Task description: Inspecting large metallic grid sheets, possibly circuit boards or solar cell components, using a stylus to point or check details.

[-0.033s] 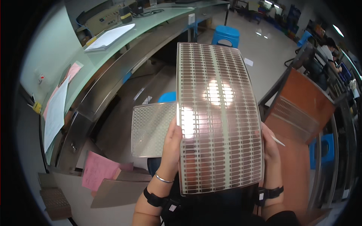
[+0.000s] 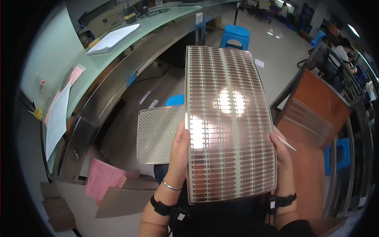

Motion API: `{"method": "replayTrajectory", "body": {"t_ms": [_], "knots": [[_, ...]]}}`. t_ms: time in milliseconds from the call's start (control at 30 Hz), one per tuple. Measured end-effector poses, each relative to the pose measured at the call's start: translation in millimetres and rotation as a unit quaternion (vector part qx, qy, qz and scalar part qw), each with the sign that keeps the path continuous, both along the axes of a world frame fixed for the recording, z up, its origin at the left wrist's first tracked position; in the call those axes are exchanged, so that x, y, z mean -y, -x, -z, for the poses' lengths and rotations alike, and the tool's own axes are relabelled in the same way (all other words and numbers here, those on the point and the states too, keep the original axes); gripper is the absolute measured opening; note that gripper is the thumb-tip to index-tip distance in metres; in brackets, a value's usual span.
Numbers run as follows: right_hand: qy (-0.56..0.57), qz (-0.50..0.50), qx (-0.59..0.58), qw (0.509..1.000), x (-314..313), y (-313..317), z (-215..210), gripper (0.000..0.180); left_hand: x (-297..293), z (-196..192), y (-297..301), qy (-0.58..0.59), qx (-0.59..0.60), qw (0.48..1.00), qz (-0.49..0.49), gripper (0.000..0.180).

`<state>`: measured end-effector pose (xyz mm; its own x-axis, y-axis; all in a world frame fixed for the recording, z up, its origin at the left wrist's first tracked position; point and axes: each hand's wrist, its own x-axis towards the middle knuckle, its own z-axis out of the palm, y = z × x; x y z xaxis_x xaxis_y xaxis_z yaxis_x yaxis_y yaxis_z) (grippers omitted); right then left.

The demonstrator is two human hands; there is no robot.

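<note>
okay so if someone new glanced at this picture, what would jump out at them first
A large shiny copper-coloured patterned sheet fills the centre, held up by its edges between the left hand and the right hand, ceiling lights glaring off it. Behind its left edge sits a smaller silver perforated sheet; a blue stool stands beyond.

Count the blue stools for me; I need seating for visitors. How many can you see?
3. One blue stool stands on the floor beyond the bench, one shows behind the held sheet, one at right. Others may be hidden.
</note>
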<state>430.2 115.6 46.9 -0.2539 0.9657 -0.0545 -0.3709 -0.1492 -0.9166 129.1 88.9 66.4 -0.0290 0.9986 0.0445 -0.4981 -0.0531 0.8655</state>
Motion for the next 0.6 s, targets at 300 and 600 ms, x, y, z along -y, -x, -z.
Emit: {"method": "replayTrajectory", "body": {"t_ms": [300, 600], "knots": [[-0.015, 0.085, -0.005, 0.996, 3.8, 21.2, -9.1, 0.042, -9.8, 3.8, -0.8, -0.002, -0.038, 0.999, -0.035, 0.044], [-0.037, 0.053, -0.029, 0.997, 3.5, 23.2, -14.2, 0.041, -16.5, 15.5, 6.0, 0.002, 0.013, 0.999, -0.038, 0.039]]}}
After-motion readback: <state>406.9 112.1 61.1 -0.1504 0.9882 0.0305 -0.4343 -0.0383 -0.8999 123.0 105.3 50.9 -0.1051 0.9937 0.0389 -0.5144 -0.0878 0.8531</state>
